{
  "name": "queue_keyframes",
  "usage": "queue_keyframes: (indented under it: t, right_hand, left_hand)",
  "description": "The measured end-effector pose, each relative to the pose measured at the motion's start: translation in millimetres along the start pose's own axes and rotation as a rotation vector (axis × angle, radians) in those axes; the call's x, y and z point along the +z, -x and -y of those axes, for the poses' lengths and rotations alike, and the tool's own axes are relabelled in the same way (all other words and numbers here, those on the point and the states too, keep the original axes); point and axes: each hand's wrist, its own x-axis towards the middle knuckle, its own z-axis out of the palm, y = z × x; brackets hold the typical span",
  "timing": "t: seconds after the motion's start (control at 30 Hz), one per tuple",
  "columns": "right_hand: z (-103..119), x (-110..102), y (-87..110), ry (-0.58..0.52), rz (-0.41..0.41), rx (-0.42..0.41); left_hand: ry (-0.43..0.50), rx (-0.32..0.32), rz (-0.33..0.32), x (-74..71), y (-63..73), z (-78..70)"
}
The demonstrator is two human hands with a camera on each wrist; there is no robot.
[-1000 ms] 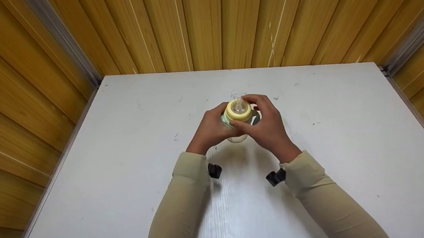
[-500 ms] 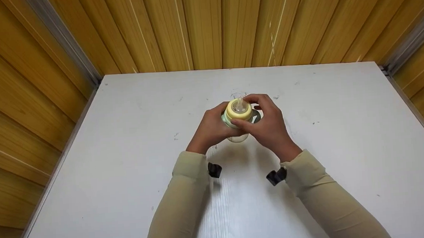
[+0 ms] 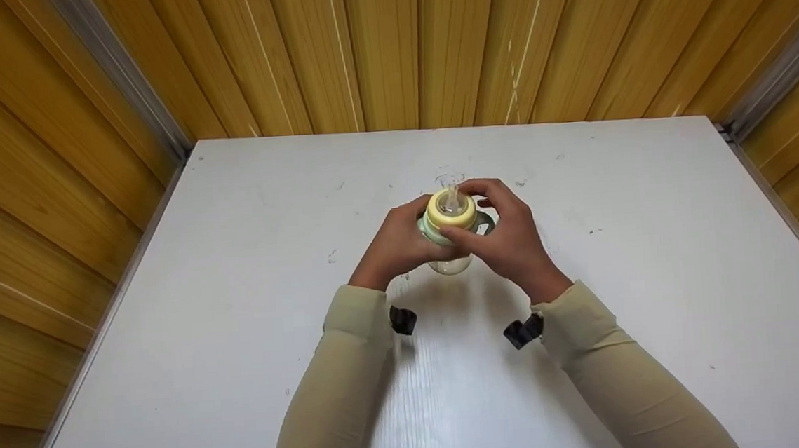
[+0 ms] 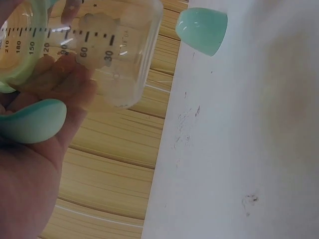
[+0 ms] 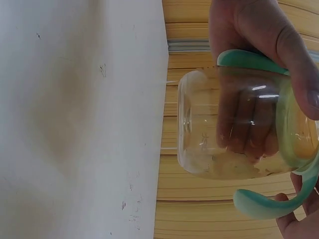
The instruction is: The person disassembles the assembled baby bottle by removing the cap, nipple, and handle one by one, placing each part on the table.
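Observation:
Both hands hold a baby bottle (image 3: 454, 268) upright over the table, with its clear teat pointing up. My left hand (image 3: 404, 239) grips the bottle from the left side; its fingers show through the clear body (image 5: 239, 124) in the right wrist view. With thumb and fingers, my right hand (image 3: 509, 234) holds the pale yellow collar (image 3: 470, 213) around the teat. Two green handles curve off the neck; one handle (image 4: 37, 122) lies by my left palm, the other handle (image 5: 264, 205) near the right fingers. Black scale marks run along the body in the left wrist view.
A mint-green cap (image 4: 202, 31) sits on the white table (image 3: 237, 319), seen in the left wrist view. Wood-patterned yellow panels (image 3: 387, 49) enclose the back and sides. Black cameras hang at both wrists above the tabletop.
The bottle and both hands have shifted very slightly toward the person and to the right. The grip of each hand looks the same.

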Motion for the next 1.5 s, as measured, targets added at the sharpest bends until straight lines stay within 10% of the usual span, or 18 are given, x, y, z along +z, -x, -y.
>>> queue_keyframes:
  t: [1.5]
  right_hand:
    - [-1.0,6.5,1.1,0.084,-0.069,0.047]
  left_hand:
    - [-0.097,-0.037,-0.092,1.4,-1.3,1.3]
